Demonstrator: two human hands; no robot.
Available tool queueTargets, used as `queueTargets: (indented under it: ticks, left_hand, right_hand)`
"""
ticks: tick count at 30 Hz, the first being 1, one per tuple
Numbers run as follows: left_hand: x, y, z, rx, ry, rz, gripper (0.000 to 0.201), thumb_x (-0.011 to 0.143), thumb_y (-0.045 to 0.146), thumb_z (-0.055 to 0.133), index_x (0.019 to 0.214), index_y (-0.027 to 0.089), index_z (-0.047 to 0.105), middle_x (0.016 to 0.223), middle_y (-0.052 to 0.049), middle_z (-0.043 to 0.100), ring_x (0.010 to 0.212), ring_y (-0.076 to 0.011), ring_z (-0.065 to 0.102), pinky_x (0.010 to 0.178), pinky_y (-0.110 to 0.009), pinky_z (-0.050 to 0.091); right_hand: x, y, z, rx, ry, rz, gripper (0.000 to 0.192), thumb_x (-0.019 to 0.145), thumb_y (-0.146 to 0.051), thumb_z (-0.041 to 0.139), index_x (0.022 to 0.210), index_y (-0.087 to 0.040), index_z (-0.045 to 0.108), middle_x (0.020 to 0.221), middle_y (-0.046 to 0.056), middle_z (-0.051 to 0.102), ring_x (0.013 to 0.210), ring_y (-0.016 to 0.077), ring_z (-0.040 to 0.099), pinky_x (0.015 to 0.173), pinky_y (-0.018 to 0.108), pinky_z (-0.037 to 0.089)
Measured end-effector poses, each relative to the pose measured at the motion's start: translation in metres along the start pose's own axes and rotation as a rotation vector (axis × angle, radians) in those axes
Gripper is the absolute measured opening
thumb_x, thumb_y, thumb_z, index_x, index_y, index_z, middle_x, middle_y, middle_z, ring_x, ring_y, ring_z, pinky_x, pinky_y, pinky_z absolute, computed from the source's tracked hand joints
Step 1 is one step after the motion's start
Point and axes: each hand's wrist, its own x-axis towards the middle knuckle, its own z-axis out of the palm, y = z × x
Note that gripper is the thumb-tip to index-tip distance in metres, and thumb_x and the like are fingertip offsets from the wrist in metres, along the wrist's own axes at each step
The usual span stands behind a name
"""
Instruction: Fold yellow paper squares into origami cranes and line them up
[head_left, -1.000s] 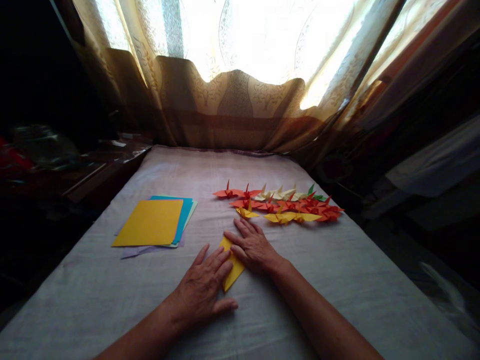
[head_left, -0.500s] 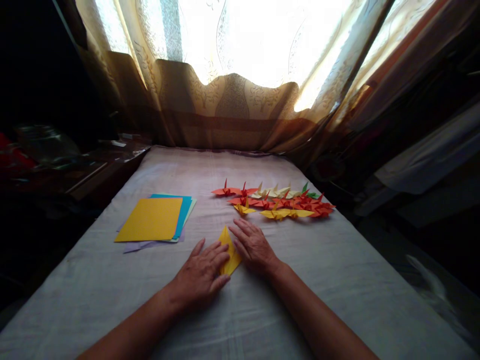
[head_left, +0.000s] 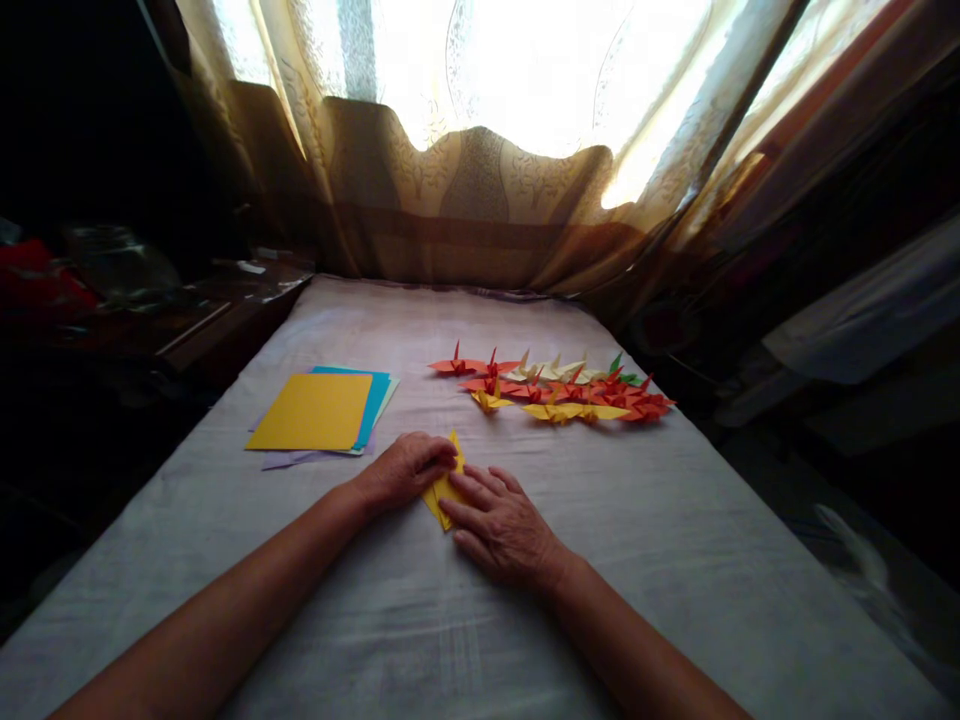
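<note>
A folded piece of yellow origami paper (head_left: 441,505) lies on the cloth-covered surface, its narrow tip pointing away from me. My left hand (head_left: 411,468) is at its upper left edge, with fingers curled and pinched on the paper. My right hand (head_left: 504,522) lies flat over the paper's right side, fingers stretched out and pressing on it. Part of the paper is hidden beneath both hands.
A stack of square paper sheets (head_left: 311,412), yellow on top with blue and purple below, lies to the left. Folded red cranes (head_left: 536,390), yellow cranes (head_left: 574,412), cream ones and a green one stand in rows beyond my right hand. A patterned curtain (head_left: 480,190) hangs behind.
My left hand has moved up along the paper and its fingers have curled onto the edge. My right hand has shifted down onto the paper. The view has tilted slightly.
</note>
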Motion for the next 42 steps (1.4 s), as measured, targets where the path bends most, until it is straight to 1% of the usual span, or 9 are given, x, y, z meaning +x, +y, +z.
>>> queueTargets:
  ticks: [5,13,19,25,29,31,34,38,42]
  left_hand:
    - [-0.003,0.000,0.004,0.042,0.041,-0.019,0.018,0.090,0.023,0.052,0.103,0.021,0.064,0.098,-0.005,0.072,0.094,-0.0196,0.064,0.090,-0.033,0.047]
    - [0.002,0.003,0.001,0.143,0.061,-0.078,0.026,0.087,0.016,0.051,0.108,0.022,0.064,0.110,-0.005,0.072,0.104,-0.0212,0.064,0.095,-0.036,0.045]
    - [0.013,-0.001,0.002,0.221,0.079,-0.138,0.027,0.088,0.021,0.052,0.113,0.021,0.064,0.120,-0.008,0.069,0.122,-0.0278,0.056,0.104,-0.046,0.037]
    - [0.029,-0.003,0.001,0.281,0.110,-0.188,0.022,0.086,0.024,0.058,0.107,0.024,0.066,0.113,-0.004,0.073,0.110,-0.0234,0.064,0.101,-0.042,0.039]
    - [0.031,0.007,0.002,0.335,0.148,-0.186,0.024,0.090,0.022,0.052,0.109,0.020,0.068,0.117,-0.011,0.071,0.118,-0.0291,0.060,0.105,-0.050,0.035]
    - [0.023,0.014,0.006,0.345,0.121,-0.132,0.027,0.091,0.023,0.052,0.112,0.023,0.069,0.129,-0.010,0.067,0.130,-0.0291,0.052,0.111,-0.050,0.029]
    - [0.006,0.022,0.012,0.338,-0.008,-0.038,0.028,0.093,0.029,0.053,0.116,0.030,0.069,0.141,-0.002,0.060,0.139,-0.0262,0.043,0.117,-0.050,0.020]
    - [-0.004,0.020,0.014,0.345,-0.228,-0.094,0.043,0.102,0.033,0.033,0.141,0.033,0.051,0.155,-0.005,0.042,0.147,-0.0273,0.030,0.116,-0.061,0.011]
    - [0.007,0.013,0.012,0.365,-0.270,-0.128,0.045,0.101,0.038,0.034,0.146,0.036,0.044,0.159,-0.005,0.035,0.148,-0.0302,0.026,0.115,-0.066,0.007]
  right_hand:
    - [-0.014,-0.005,-0.002,0.074,-0.105,-0.077,0.048,0.101,-0.050,0.038,0.143,-0.029,0.050,0.151,0.004,0.047,0.142,0.0240,0.036,0.120,0.046,0.016]
    - [-0.020,-0.008,-0.004,0.120,-0.125,-0.087,0.053,0.101,-0.054,0.037,0.146,-0.028,0.046,0.155,0.002,0.042,0.144,0.0240,0.034,0.121,0.045,0.017]
    - [-0.018,-0.008,-0.004,0.128,-0.099,-0.071,0.052,0.101,-0.055,0.037,0.145,-0.031,0.046,0.154,0.000,0.043,0.144,0.0229,0.035,0.121,0.044,0.017]
    - [-0.017,-0.009,-0.005,0.150,-0.106,-0.068,0.053,0.100,-0.056,0.039,0.146,-0.030,0.046,0.154,0.002,0.043,0.144,0.0246,0.034,0.120,0.045,0.017]
    - [-0.017,-0.009,-0.005,0.146,-0.091,-0.073,0.052,0.100,-0.054,0.041,0.144,-0.029,0.048,0.153,0.003,0.045,0.143,0.0239,0.035,0.120,0.042,0.017]
    - [-0.016,-0.010,-0.004,0.146,-0.073,-0.079,0.051,0.099,-0.053,0.043,0.144,-0.029,0.049,0.153,0.003,0.045,0.142,0.0238,0.036,0.119,0.042,0.017]
    - [-0.015,-0.010,-0.004,0.135,-0.044,-0.105,0.051,0.099,-0.050,0.046,0.146,-0.029,0.046,0.151,0.003,0.047,0.142,0.0229,0.036,0.119,0.041,0.017]
    - [-0.015,-0.010,-0.004,0.118,-0.026,-0.127,0.050,0.098,-0.048,0.047,0.144,-0.028,0.048,0.150,0.004,0.049,0.141,0.0221,0.036,0.119,0.041,0.017]
    - [-0.015,-0.011,-0.004,0.091,-0.035,-0.118,0.051,0.098,-0.048,0.047,0.144,-0.027,0.049,0.152,0.005,0.046,0.141,0.0227,0.035,0.118,0.042,0.018]
